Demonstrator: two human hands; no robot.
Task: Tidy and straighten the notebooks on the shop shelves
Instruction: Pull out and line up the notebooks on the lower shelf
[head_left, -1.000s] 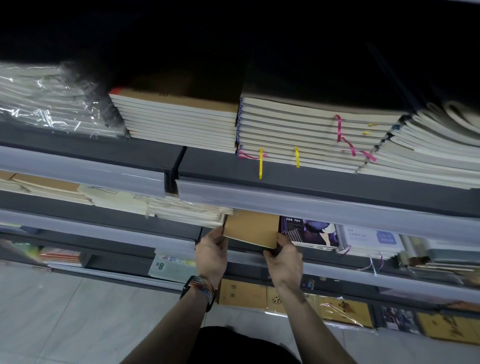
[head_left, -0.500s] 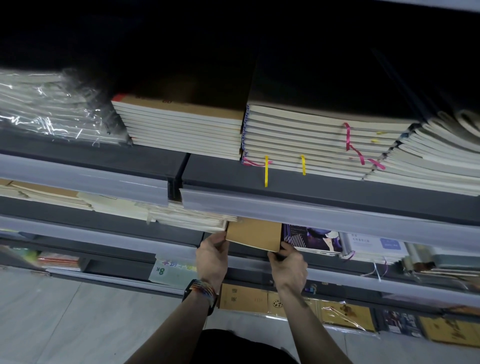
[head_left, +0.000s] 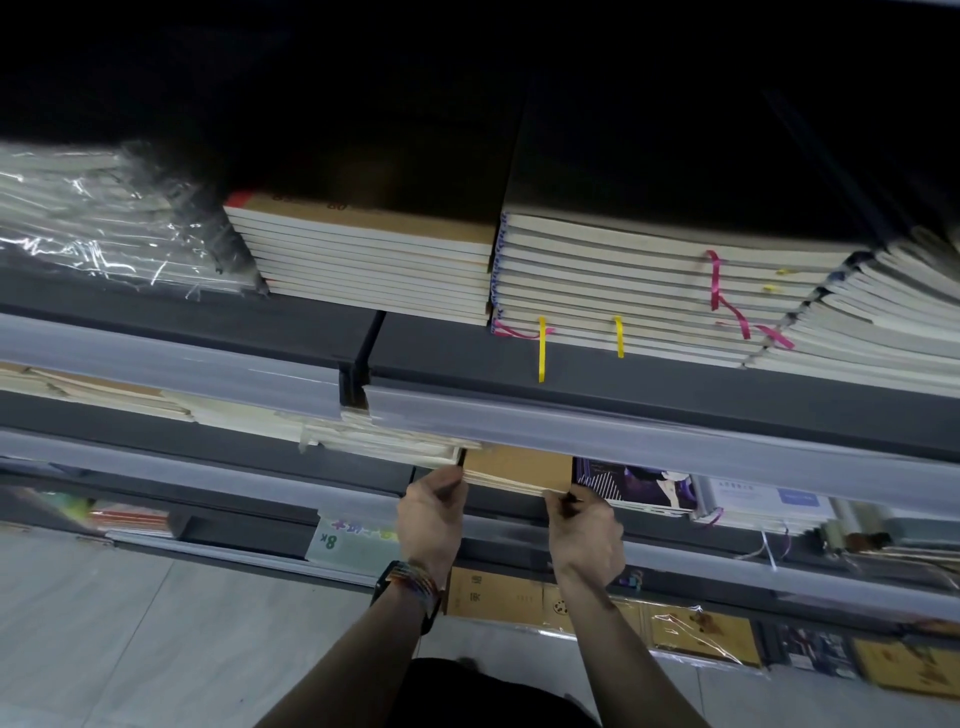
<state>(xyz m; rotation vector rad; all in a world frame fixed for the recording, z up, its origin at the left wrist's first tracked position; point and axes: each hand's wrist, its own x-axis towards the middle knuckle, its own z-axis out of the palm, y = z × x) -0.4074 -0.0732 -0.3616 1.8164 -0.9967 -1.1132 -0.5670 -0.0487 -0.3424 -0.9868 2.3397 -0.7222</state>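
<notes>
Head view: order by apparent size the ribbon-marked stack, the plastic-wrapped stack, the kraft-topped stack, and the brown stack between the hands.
1. ribbon-marked stack
2. plastic-wrapped stack and kraft-topped stack: alike; wrapped one cut off by frame edge
3. brown stack, partly hidden by the shelf rail

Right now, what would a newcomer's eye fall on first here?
The left hand and right hand grip the front corners of a brown notebook stack on the second shelf, centre. Above, yellow ribbons and a pink ribbon dangle from a pale notebook stack on the top shelf.
</notes>
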